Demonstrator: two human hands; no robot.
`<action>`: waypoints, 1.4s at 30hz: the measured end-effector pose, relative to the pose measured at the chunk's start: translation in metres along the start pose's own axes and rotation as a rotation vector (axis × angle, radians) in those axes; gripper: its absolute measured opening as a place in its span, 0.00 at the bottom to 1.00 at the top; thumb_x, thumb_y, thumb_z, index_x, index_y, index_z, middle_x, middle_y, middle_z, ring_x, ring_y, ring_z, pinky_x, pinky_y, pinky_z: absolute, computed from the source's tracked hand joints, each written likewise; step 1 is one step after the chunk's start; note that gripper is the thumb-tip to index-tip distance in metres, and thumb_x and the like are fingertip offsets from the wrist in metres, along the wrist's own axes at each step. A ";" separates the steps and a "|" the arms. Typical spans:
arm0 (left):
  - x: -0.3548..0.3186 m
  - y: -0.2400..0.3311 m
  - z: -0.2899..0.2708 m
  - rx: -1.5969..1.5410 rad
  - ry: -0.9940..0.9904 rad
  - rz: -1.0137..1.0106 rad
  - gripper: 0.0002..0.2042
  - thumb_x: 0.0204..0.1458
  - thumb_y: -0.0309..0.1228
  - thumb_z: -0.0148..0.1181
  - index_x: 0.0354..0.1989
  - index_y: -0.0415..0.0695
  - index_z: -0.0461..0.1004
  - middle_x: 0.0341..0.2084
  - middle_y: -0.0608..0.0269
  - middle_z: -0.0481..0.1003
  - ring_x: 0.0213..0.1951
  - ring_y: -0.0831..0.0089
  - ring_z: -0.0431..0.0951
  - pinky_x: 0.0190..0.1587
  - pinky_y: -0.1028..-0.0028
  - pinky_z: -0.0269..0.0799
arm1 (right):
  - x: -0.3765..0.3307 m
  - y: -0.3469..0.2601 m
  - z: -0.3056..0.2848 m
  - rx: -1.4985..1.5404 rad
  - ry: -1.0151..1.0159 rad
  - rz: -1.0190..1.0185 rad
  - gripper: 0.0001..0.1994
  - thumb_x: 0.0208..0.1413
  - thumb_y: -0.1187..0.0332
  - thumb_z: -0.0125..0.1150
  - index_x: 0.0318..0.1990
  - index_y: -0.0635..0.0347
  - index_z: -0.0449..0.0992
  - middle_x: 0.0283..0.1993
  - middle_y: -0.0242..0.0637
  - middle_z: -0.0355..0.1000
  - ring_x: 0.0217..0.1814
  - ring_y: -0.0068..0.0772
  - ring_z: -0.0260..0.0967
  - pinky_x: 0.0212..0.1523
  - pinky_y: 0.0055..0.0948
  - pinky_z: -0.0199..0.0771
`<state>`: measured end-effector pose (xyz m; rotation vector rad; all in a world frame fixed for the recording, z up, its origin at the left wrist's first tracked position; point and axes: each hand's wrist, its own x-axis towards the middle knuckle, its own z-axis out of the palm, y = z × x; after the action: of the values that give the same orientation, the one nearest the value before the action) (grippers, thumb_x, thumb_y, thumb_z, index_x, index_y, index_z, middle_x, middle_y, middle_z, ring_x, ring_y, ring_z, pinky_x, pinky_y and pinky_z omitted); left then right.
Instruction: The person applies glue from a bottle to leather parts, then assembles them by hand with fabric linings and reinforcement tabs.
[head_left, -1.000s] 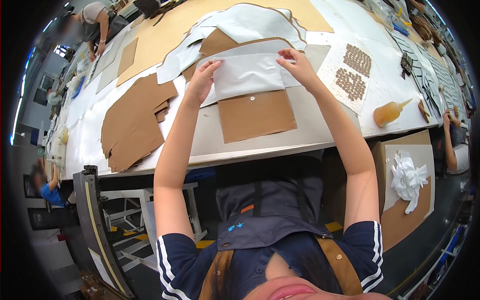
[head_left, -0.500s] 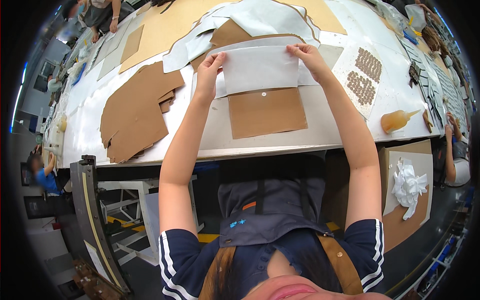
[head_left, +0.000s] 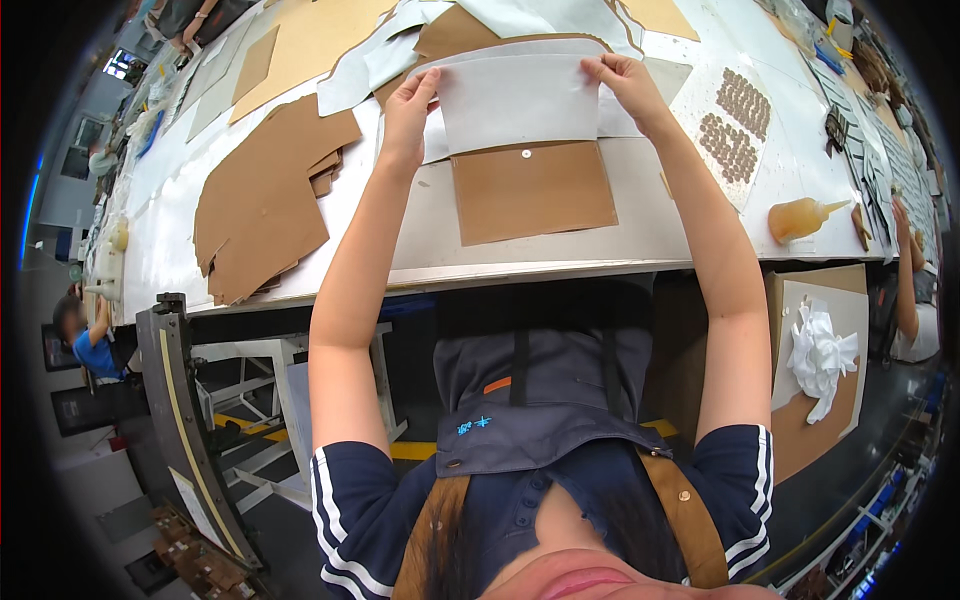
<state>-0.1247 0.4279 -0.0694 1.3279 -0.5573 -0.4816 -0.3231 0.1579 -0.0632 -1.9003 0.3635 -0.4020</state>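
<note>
A white sheet [head_left: 515, 100] lies over the far half of a brown envelope-like piece [head_left: 533, 192] with a small snap button, on the white worktable [head_left: 620, 235]. My left hand [head_left: 408, 102] pinches the sheet's left edge. My right hand [head_left: 622, 84] pinches its upper right corner. Both arms reach straight out from the lower edge of the view. More white sheets and a brown piece lie under and behind the held sheet.
A pile of brown pieces [head_left: 262, 205] lies to the left. A card with rows of brown discs [head_left: 735, 125] and an amber glue bottle [head_left: 800, 217] lie to the right. A box with crumpled white paper [head_left: 820, 350] stands at my right. Other people work at the left and right.
Both hands have stayed on the white sheet, drawing it a little nearer over the brown piece. The view has shifted slightly.
</note>
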 end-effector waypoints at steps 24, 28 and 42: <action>-0.159 0.021 -0.032 0.872 -0.294 0.596 0.06 0.49 0.24 0.68 0.36 0.46 0.82 0.39 0.66 0.80 0.47 0.65 0.77 0.53 0.67 0.69 | -0.178 -0.024 0.038 -0.671 0.098 -0.526 0.11 0.49 0.80 0.64 0.38 0.54 0.80 0.46 0.29 0.76 0.52 0.35 0.69 0.60 0.36 0.59; -0.170 0.014 -0.032 0.976 -0.324 0.636 0.08 0.48 0.23 0.68 0.36 0.47 0.82 0.40 0.67 0.80 0.49 0.63 0.76 0.55 0.64 0.68 | -0.188 -0.016 0.043 -0.738 0.133 -0.552 0.10 0.50 0.78 0.65 0.38 0.52 0.80 0.48 0.29 0.75 0.52 0.37 0.68 0.60 0.37 0.59; -0.182 0.010 -0.032 1.041 -0.349 0.628 0.09 0.50 0.30 0.68 0.41 0.48 0.82 0.44 0.65 0.80 0.53 0.62 0.75 0.56 0.62 0.68 | -0.204 -0.017 0.047 -0.829 0.158 -0.512 0.17 0.47 0.81 0.58 0.46 0.57 0.79 0.54 0.35 0.75 0.58 0.38 0.70 0.69 0.42 0.55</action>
<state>-0.2456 0.5669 -0.0828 1.9201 -1.5937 0.1621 -0.4840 0.2917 -0.0844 -2.7919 0.1384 -0.8361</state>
